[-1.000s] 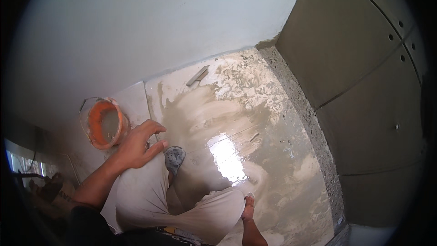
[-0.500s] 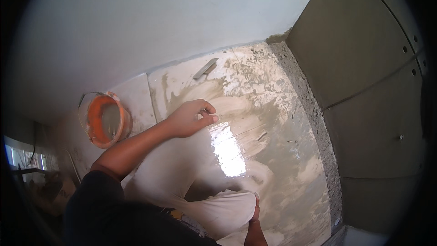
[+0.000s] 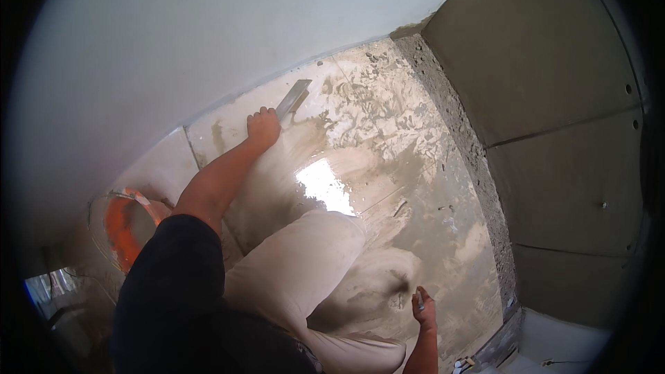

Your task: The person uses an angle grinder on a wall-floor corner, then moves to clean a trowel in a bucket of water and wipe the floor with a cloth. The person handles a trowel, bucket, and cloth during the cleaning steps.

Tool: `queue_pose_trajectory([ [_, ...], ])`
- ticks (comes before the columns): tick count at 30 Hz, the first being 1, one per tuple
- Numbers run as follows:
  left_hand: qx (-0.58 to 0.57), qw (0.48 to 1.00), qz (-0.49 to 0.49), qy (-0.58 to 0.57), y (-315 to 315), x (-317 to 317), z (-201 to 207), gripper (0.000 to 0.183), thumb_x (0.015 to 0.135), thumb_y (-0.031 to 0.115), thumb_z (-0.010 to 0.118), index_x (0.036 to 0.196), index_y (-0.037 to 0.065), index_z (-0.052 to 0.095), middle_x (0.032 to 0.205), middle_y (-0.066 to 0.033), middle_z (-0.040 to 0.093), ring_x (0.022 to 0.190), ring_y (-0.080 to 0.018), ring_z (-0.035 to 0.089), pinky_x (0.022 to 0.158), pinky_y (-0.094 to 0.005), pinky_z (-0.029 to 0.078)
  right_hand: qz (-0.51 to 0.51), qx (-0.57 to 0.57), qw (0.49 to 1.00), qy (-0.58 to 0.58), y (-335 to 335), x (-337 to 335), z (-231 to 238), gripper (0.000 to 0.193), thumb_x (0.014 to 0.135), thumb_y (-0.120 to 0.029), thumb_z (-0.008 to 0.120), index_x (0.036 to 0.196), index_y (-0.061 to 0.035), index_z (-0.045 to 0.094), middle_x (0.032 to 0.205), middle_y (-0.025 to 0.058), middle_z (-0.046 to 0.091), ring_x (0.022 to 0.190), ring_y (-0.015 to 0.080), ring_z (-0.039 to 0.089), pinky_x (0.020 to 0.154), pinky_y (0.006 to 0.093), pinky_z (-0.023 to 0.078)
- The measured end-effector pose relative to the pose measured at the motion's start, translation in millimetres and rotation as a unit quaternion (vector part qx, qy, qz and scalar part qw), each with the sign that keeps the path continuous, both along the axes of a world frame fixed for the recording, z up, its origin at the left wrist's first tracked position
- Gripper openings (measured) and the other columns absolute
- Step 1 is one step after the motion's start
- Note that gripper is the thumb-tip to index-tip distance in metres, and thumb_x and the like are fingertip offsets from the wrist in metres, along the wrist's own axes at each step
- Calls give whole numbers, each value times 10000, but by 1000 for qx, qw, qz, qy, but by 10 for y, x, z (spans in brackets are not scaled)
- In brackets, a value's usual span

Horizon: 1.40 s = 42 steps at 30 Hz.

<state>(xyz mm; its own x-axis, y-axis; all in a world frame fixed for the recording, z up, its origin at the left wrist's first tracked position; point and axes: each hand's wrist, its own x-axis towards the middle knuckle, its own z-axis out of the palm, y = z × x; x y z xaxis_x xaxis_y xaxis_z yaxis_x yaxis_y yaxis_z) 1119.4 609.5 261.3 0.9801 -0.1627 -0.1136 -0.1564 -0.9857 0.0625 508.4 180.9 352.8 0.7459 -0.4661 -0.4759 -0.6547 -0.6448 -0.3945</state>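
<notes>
My left hand (image 3: 263, 127) reaches out over the floor near the pale wall. Its fingers are curled round the near end of a flattening trowel (image 3: 294, 100) with a grey metal blade; a brownish part shows along its right side. The trowel lies at a slant on the wet, smeared floor tiles (image 3: 388, 201). Low on the right, my right hand (image 3: 424, 307) hovers beside my knee, fingers closed round something small and light that I cannot make out.
An orange bucket (image 3: 119, 232) with a wire handle stands at the left, partly behind my arm. Grey tiled wall (image 3: 554, 131) rises on the right, with a rough strip (image 3: 478, 166) along its foot. Small objects (image 3: 465, 363) lie at the lower edge.
My left hand has moved forward from above the floor and closed on the trowel. My right hand has come out from behind my knee. The view has shifted.
</notes>
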Motion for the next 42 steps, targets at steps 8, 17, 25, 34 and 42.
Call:
queue_pose_trajectory([
  [8, -8, 999, -47, -13, 312, 297, -195, 178, 882, 139, 577, 971, 70, 715, 971, -124, 688, 922, -286, 689, 874, -470, 467, 2, -114, 993, 8, -424, 996, 1972, 441, 990, -198, 555, 1291, 124, 590, 1250, 348, 640, 1200, 477, 623, 1035, 474, 485],
  [17, -18, 977, 116, 179, 2017, 55, -51, 229, 911, 169, 551, 977, 21, 713, 943, -174, 734, 879, -320, 713, 801, -428, 552, 107, -135, 985, -7, -369, 1860, 1965, 448, 1009, -174, 525, 1351, 115, 535, 1326, 360, 586, 1251, 503, 570, 1072, 505, 453],
  [25, -95, 937, 200, 271, 2782, -408, 1417, 377, 906, 294, 586, 1081, -15, 712, 1027, -251, 718, 964, -413, 680, 879, -448, 528, 324, 20, 942, -84, -156, 3841, 426, 463, 1011, -231, 549, 1379, 50, 544, 1340, 319, 594, 1238, 487, 576, 1073, 489, 460],
  [34, 81, 964, 219, 127, 2198, -412, 2757, 497, 929, 417, 699, 1191, -3, 662, 1122, -179, 697, 1004, -355, 682, 864, -437, 542, 566, 12, 794, -222, 1611, 5060, -979, 492, 1017, -224, 488, 1452, 5, 482, 1539, 227, 444, 1454, 363, 397, 1226, 469, 293],
  [42, 118, 898, -249, -344, 711, 768, 4523, 179, 955, 10, 681, 1122, 10, 618, 955, -101, 642, 745, -159, 599, 610, -305, 473, 213, -16, 946, -245, 520, 6556, -1594, 478, 960, -136, 543, 1421, -15, 507, 1473, 258, 503, 1408, 414, 433, 1208, 445, 322],
])
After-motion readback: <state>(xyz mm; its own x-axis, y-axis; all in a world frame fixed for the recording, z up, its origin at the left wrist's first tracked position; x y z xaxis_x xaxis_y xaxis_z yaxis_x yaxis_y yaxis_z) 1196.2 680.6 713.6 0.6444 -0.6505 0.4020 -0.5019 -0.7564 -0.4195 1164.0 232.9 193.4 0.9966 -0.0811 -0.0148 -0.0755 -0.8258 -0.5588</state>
